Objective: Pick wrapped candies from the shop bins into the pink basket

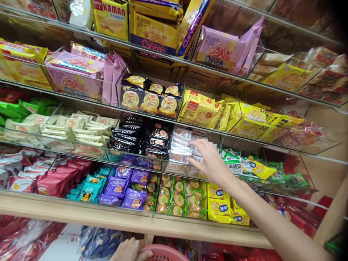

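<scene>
My right hand (208, 159) reaches in from the right to the clear bin of small white snack packets (181, 145) on the shelf. Its fingers and thumb are apart, with nothing visible between them; whether the fingertips touch the packets I cannot tell. Low in the view, my left hand (127, 250) is closed on the rim of a pink plastic basket (165, 252), only part of which shows. Black-wrapped packets (156, 139) are stacked just left of the white ones. Green-and-white packets (233, 163) lie to the right of my right hand.
Clear dividers and a front panel (136, 161) edge the tilted shelf bins. Below are purple cookie packets (134, 198), round biscuits in clear wraps (178, 199) and yellow packets (220, 206). Boxed biscuits (154, 32) fill the shelves above. A wooden ledge (130, 220) runs underneath.
</scene>
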The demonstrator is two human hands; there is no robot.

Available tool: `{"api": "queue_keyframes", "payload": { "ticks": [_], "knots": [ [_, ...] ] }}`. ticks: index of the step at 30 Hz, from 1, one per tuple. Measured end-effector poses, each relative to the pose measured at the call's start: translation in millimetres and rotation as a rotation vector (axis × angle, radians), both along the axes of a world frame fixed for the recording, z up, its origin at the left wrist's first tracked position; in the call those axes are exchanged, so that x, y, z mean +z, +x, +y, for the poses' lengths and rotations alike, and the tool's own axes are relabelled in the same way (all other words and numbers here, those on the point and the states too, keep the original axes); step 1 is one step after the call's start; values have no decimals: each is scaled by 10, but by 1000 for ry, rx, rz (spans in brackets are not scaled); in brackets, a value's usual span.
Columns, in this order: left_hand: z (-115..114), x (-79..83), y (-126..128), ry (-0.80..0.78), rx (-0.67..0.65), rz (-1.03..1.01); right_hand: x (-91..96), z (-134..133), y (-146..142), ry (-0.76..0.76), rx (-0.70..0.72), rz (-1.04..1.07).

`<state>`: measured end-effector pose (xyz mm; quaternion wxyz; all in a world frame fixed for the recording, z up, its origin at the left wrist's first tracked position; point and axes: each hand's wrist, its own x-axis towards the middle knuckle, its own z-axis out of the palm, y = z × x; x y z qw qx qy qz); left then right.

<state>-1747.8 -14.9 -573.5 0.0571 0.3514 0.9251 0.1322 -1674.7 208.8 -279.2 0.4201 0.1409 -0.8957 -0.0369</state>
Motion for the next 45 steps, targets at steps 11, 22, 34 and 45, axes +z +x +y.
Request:
{"api": "queue_keyframes", "payload": {
  "ticks": [11,22,34,45],
  "knots": [
    [-41,6,-15,19,13,-5,42,-158,-223,123,-62,-48],
    [-30,20,0,16,-15,42,34,-148,-296,139,-74,-108],
    [-15,57,33,11,-23,63,13,-133,-266,31,-21,-142],
    [-28,35,33,4,-26,57,1,-136,-218,-242,97,-203]
  ]
}}
